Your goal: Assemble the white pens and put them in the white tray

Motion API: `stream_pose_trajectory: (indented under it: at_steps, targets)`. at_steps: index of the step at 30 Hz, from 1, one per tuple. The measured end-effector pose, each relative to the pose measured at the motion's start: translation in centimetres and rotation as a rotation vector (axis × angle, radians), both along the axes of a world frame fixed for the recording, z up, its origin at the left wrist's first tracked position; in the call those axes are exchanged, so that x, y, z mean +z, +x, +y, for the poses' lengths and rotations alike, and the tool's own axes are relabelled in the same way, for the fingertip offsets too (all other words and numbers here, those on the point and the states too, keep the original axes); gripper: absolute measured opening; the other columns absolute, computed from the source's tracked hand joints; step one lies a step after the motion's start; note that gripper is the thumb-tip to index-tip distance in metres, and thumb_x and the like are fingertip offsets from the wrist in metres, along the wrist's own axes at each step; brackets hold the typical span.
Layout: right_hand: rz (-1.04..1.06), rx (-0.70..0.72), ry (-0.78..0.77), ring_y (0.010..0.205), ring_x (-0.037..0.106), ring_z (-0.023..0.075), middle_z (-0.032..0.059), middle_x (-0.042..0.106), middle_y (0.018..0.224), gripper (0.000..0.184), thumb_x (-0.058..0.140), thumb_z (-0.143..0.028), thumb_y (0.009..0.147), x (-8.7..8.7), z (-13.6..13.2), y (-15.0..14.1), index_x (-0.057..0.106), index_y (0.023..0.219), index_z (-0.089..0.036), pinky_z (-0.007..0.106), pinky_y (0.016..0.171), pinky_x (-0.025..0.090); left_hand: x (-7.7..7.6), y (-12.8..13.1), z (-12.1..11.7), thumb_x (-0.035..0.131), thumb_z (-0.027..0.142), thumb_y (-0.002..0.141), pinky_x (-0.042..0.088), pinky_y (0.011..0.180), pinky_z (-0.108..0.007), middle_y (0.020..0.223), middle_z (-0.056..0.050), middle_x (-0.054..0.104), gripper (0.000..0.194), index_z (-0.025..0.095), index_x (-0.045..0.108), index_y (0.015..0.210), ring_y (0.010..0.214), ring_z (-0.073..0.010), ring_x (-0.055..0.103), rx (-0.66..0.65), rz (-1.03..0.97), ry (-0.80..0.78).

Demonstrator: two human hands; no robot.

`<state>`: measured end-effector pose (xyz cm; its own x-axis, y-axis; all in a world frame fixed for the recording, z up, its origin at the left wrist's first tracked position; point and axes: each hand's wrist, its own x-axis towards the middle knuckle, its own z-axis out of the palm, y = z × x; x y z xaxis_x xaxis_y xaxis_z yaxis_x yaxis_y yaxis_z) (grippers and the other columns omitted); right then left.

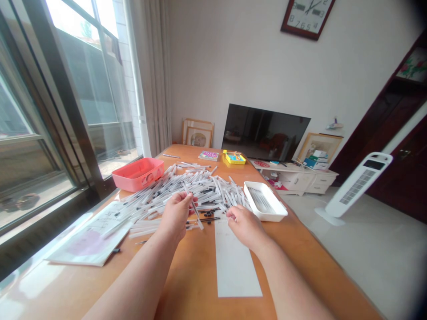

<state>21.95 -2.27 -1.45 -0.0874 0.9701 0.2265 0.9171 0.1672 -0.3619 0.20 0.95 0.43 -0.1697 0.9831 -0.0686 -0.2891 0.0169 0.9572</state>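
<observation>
My left hand (176, 213) is closed on a slim, whitish pen (199, 223), which slants down to the right from between the fingers. My right hand (243, 224) hovers over the far end of a long white paper strip (235, 271), its fingertips pinched together. What sits in that pinch, if anything, is too small to make out. Behind both hands spreads a big heap of white pen barrels (200, 183), many with dark ends. Between the hands lie small black pen caps (208, 212) and a few dark refills (211, 218).
To the right stands a white tray (278, 216) with several pens inside. A red plastic bin (136, 181) is at the left, near the window. A booklet (85, 244) lies front left. Farther back are a yellow box (235, 160) and a colourful pack (208, 155).
</observation>
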Motion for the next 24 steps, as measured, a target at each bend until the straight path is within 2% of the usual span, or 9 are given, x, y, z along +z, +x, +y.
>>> stream_pose_trajectory:
  at_steps: [5, 13, 17, 20, 24]
  targets:
    - [-0.027, 0.028, -0.032, 0.089, 0.06, 0.0181, 0.0025, 0.065, 0.1, 0.017, 0.055, -0.023, 0.086, -0.3, 0.0, 0.2, 0.07, 0.095, -0.025, 0.028, 0.075, 0.036, 0.0, 0.1, 0.0, 0.074, 0.042, 0.071, 0.044, 0.06, -0.024, 0.085, -0.006, 0.07, 0.031, 0.018, 0.06, 0.083, 0.073, -0.0153, 0.063, 0.005, -0.005, -0.005]
    - [-0.012, 0.044, -0.051, 0.086, 0.059, 0.0178, 0.0019, 0.066, 0.092, 0.008, 0.059, -0.018, 0.078, -0.4, -0.3, -0.3, 0.065, 0.082, -0.022, 0.028, 0.074, 0.036, 0.0, 0.3, -0.2, 0.075, 0.042, 0.071, 0.046, 0.062, -0.025, 0.081, -0.005, 0.069, 0.031, 0.018, 0.058, 0.079, 0.071, -0.0145, 0.063, -0.009, -0.032, 0.0]
    - [0.217, 0.059, -0.059, 0.07, 0.057, 0.0154, -0.0013, 0.063, 0.075, 0.007, 0.055, -0.026, 0.085, 0.2, -1.0, -0.9, 0.061, 0.084, -0.023, 0.026, 0.063, 0.036, -0.1, 0.5, -0.2, 0.077, 0.04, 0.071, 0.049, 0.065, -0.026, 0.078, -0.004, 0.067, 0.032, 0.018, 0.055, 0.076, 0.075, -0.0156, 0.064, -0.023, -0.107, 0.031]
    - [0.43, 0.129, -0.074, 0.064, 0.055, 0.014, -0.0023, 0.063, 0.073, 0.01, 0.056, -0.031, 0.086, 0.4, -1.5, -1.7, 0.06, 0.088, -0.023, 0.024, 0.058, 0.038, 0.0, 0.6, -0.2, 0.077, 0.04, 0.072, 0.051, 0.067, -0.026, 0.077, -0.004, 0.066, 0.032, 0.018, 0.054, 0.077, 0.07, -0.0133, 0.062, -0.024, -0.149, 0.034]
    - [0.6, 0.167, -0.095, 0.061, 0.055, 0.0136, -0.002, 0.062, 0.07, 0.015, 0.058, -0.035, 0.087, 0.1, -1.6, -2.5, 0.062, 0.093, -0.022, 0.024, 0.055, 0.04, 0.2, 0.8, -0.5, 0.078, 0.035, 0.074, 0.053, 0.068, -0.028, 0.081, -0.005, 0.068, 0.029, 0.017, 0.056, 0.08, 0.066, -0.0111, 0.062, -0.034, -0.202, 0.037]
